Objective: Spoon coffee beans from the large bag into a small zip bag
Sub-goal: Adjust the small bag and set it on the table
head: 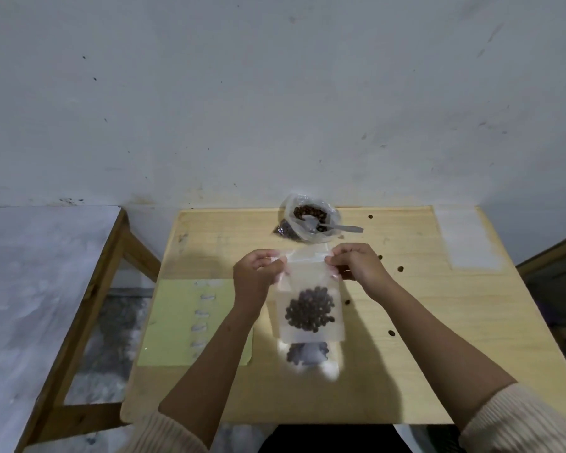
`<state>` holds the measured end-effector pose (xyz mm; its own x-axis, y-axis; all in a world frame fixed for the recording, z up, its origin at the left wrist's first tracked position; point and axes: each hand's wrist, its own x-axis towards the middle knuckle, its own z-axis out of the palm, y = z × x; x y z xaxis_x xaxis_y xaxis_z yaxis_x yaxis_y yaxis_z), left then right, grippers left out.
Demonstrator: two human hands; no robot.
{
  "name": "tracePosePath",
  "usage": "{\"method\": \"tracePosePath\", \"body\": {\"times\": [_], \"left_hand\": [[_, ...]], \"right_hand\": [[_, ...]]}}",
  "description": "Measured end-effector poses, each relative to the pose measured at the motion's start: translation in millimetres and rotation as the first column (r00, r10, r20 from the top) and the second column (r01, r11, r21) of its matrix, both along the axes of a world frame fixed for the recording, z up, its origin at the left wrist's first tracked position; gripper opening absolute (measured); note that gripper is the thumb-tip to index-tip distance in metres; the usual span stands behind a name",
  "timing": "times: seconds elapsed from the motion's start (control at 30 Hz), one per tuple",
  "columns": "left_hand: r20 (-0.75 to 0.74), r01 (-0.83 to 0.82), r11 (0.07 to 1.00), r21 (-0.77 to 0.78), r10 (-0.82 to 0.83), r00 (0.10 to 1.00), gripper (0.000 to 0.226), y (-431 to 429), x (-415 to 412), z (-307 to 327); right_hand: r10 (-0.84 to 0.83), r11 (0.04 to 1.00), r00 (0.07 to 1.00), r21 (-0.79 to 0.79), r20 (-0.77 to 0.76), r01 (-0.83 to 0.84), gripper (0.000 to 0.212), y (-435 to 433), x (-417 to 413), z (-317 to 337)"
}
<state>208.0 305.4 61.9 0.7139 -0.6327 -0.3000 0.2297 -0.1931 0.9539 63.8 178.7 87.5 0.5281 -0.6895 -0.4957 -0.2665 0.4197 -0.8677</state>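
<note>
Head view, looking down on a pale wooden tabletop (422,322) set against a grey-white wall (275,93). The left hand (257,276) and right hand (356,263) hold a small zip bag (303,279) above the middle of the tabletop. Each hand pinches one top corner, the fingers (272,261) curled close on the clear plastic at the mouth strip. The bag hangs between the hands, with a dark cluster of coffee beans (309,308) in its lower half.

Just nearer the viewer, partly covered by the held bag, a second small bag (307,354) with beans lies on the tabletop; its outline is blurred.

The large bag (311,220) stands at the far edge of the tabletop, beyond the hands and apart from them. Its mouth is open and beans show inside. A metal spoon (337,227) rests with its bowl in the bag, the handle pointing right over the rim.

A yellow-green sheet (174,322) lies on the left part of the tabletop, under the left forearm. Several small dark spots (401,269) are scattered to the right of the hands; they may be loose beans, though the view is too coarse to be sure.

Cream ribbed sleeves (517,420) are pushed back from both forearms.
</note>
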Motion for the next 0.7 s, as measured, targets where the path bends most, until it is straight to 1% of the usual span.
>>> {"method": "tracePosePath", "body": {"times": [0.07,0.1,0.17,0.23,0.3,0.37,0.43,0.53,0.63,0.7], "left_hand": [[-0.007,-0.013,0.998,0.066,0.014,1.0,0.012,13,-6,-22],[-0.01,-0.027,0.994,0.104,0.028,1.0,0.012,18,-9,-32],[0.0,-0.036,0.984,0.177,0.037,0.999,0.013,27,-16,-49],[0.054,-0.035,0.976,0.214,0.023,0.998,0.014,30,-19,-59],[0.111,-0.045,0.973,0.228,0.019,0.994,0.014,29,-20,-65],[0.153,-0.039,0.972,0.231,0.004,0.988,0.015,25,-20,-68],[0.188,-0.015,0.972,0.233,-0.029,0.982,0.015,22,-21,-70],[0.218,-0.021,0.97,0.243,-0.034,0.975,0.016,21,-23,-71],[0.253,-0.008,0.969,0.246,-0.056,0.966,0.018,24,-23,-74],[0.272,0.013,0.967,0.253,-0.084,0.959,0.019,27,-23,-76]], "right_hand": [[0.024,0.997,0.998,0.071,-0.061,-0.02,0.026,11,-6,-14],[0.054,0.996,0.994,0.074,-0.096,-0.047,0.027,16,-9,-23],[0.109,0.994,0.983,0.031,-0.145,-0.106,0.031,26,-14,-42],[0.111,0.991,0.977,-0.049,-0.184,-0.121,0.034,33,-17,-57],[0.084,0.988,0.978,-0.113,-0.193,-0.107,0.028,35,-18,-67],[0.062,0.988,0.983,-0.129,-0.173,-0.085,0.023,35,-18,-74],[0.05,0.988,0.983,-0.138,-0.178,-0.076,0.026,34,-16,-80],[0.048,0.978,0.974,-0.189,-0.22,-0.091,0.029,34,-14,-86],[0.041,0.962,0.96,-0.248,-0.277,-0.113,0.016,36,-12,-90],[0.057,0.939,0.944,-0.303,-0.324,-0.161,0.014,37,-10,-91]]}}
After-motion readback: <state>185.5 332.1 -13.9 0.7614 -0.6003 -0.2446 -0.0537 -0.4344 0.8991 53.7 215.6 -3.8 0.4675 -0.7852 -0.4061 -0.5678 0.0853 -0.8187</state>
